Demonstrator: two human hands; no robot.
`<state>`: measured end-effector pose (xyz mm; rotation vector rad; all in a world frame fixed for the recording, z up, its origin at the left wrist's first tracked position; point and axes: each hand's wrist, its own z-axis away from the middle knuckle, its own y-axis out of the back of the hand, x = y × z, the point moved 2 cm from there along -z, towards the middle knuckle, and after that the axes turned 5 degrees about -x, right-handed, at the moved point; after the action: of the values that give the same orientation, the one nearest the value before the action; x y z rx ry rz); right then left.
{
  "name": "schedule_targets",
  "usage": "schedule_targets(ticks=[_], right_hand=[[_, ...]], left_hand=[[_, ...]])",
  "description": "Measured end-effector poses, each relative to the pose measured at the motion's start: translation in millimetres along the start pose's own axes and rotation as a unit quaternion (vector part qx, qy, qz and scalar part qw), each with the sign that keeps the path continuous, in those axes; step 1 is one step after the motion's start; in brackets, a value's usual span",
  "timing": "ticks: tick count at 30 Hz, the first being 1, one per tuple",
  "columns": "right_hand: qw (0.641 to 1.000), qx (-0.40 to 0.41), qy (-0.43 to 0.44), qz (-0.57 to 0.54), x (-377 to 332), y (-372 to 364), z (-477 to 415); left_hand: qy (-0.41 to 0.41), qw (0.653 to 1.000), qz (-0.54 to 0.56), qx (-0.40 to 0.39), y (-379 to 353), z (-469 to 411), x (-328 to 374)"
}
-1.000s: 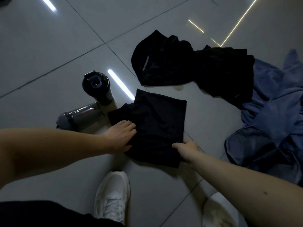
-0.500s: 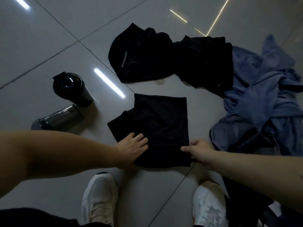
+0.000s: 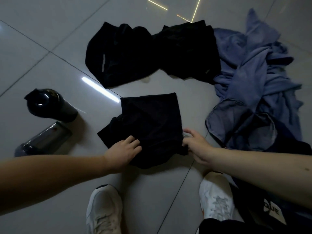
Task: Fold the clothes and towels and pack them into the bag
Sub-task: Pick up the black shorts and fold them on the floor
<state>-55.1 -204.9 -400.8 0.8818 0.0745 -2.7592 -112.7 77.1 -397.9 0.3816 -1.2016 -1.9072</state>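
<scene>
A partly folded black garment (image 3: 150, 122) lies on the grey tiled floor in front of me. My left hand (image 3: 124, 152) grips its near left edge, fingers curled into the cloth. My right hand (image 3: 194, 146) pinches its near right corner, and that near edge is lifted and bunched. Two more black garments (image 3: 152, 53) lie crumpled beyond it. A blue towel and blue clothing (image 3: 253, 71) are heaped at the right. A dark bag with a white label (image 3: 271, 211) shows at the lower right, partly hidden by my right arm.
A black bottle (image 3: 49, 105) stands at the left, and a grey translucent bottle (image 3: 45, 139) lies on its side beside it. My two white shoes (image 3: 104, 210) are at the bottom of the view, close to the garment.
Both hands went from resting on the garment's near edge to gripping it, and that edge has risen and bunched. The view shifted, so everything sits lower in frame.
</scene>
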Motion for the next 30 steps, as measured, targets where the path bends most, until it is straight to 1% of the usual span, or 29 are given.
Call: schedule_targets(ticks=[2,4,5,7,9,11,13,14,15,16,17,19,21,23,24,26,28,29,30], right_hand=[[0.996,-0.054,0.054,0.053,-9,6,1],[0.975,-0.093,0.129,0.157,-14,14,-1],[0.95,-0.099,0.173,0.239,-16,16,-1],[0.883,-0.11,0.246,0.385,-16,22,-6],[0.814,-0.121,0.301,0.482,-17,24,-13],[0.755,-0.127,0.337,0.547,-16,24,-17],[0.704,-0.122,0.37,0.594,-15,23,-18],[0.684,-0.117,0.382,0.61,-16,22,-16],[0.677,-0.115,0.388,0.615,-16,22,-15],[0.679,-0.113,0.39,0.611,-17,22,-15],[0.696,-0.115,0.383,0.596,-19,22,-14],[0.756,-0.124,0.35,0.539,-24,22,-14],[0.816,-0.129,0.295,0.48,-38,19,-10],[0.859,-0.137,0.258,0.42,-53,12,-6],[0.871,-0.129,0.253,0.401,-60,9,-10],[0.886,-0.097,0.245,0.382,-72,4,-26],[0.902,-0.062,0.223,0.365,-81,0,-43],[0.905,-0.041,0.207,0.37,-86,-3,-50],[0.905,-0.021,0.186,0.381,-90,-6,-56]], left_hand=[[0.017,0.999,0.044,0.016,1,1,-6],[0.02,0.996,0.08,0.025,3,2,-11],[0.02,0.995,0.094,0.023,4,3,-13],[0.024,0.992,0.126,0.011,7,5,-15],[0.036,0.986,0.161,0.007,11,6,-16],[0.043,0.981,0.187,0.001,16,8,-16],[0.046,0.976,0.211,-0.006,20,10,-16],[0.047,0.974,0.223,-0.011,20,11,-15],[0.046,0.971,0.234,-0.019,22,12,-14],[0.042,0.968,0.245,-0.029,21,14,-14],[0.039,0.963,0.263,-0.042,21,16,-14],[0.048,0.943,0.327,-0.051,23,20,-16],[0.092,0.908,0.407,-0.023,27,22,-24],[0.144,0.851,0.504,0.018,37,20,-34],[0.17,0.818,0.548,0.038,41,19,-41],[0.206,0.749,0.627,0.059,48,14,-56],[0.237,0.687,0.684,0.072,47,7,-73],[0.255,0.663,0.699,0.081,46,2,-80],[0.28,0.653,0.698,0.092,45,-2,-87]])
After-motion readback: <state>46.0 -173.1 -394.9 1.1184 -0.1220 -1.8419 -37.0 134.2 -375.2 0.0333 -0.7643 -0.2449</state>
